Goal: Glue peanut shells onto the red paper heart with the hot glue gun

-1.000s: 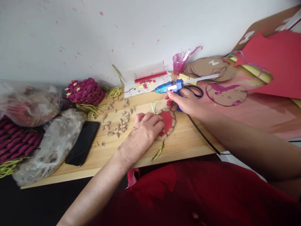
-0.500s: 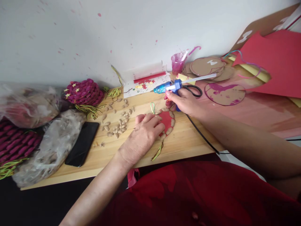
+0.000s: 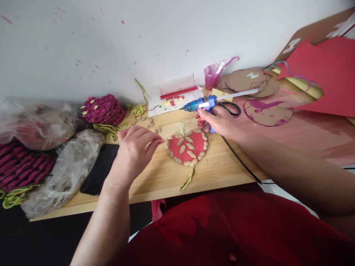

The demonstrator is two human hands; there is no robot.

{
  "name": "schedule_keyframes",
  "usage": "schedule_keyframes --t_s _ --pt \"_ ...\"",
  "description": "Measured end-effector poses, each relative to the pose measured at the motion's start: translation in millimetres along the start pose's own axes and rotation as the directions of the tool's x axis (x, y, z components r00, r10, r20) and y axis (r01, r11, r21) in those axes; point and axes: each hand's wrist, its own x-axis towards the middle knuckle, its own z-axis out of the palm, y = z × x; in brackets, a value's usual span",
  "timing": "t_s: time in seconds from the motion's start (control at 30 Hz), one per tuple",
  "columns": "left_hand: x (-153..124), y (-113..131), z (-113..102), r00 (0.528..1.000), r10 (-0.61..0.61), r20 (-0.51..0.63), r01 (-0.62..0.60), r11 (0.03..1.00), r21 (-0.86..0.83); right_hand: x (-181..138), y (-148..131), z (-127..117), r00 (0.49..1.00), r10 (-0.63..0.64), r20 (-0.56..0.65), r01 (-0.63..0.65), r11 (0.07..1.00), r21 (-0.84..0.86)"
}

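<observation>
Disc in red, flat on wooden table, rimmed with peanuts and bearing more inside, splayed leaf-like; green loop above, yellow-green tassel below; just beside, left hand with fingertips together, contents indiscernible; right hand wrapped around blue glue gun

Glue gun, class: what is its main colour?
The glue gun is mainly blue; the head view shows it best.

Hot glue gun: smooth blue plastic, glittery near the nozzle
Glue stick: smooth, milky
Peanuts: rough matt shells
Red disc: matt, paper-like
Tabletop: smooth pale wood, faint sheen
Carrier bag: thin, crinkled, shiny plastic
Cup: see-through plastic, paint-smeared
Stacked discs: matt cardboard
</observation>
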Motion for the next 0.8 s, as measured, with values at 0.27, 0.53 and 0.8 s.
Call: schedule_keyframes --t_s 0.27,0.53,0.8 --pt "-16 -55 -4 0.931 -0.364 0.022 0.363 0.931 0.049 2 3 -2 1.000 -0.002 0.028 0.002 1.000 0.011" --pt "-21 -68 -13 0.823 -0.564 0.067 0.546 0.819 0.178 2 0 0 0.999 0.037 0.009 -0.037 0.999 0.034" --pt "-19 -81 -10 0.810 -0.586 0.019 0.583 0.809 0.072 -1 -9 0 0.999 0.027 -0.022 -0.028 0.999 -0.039"
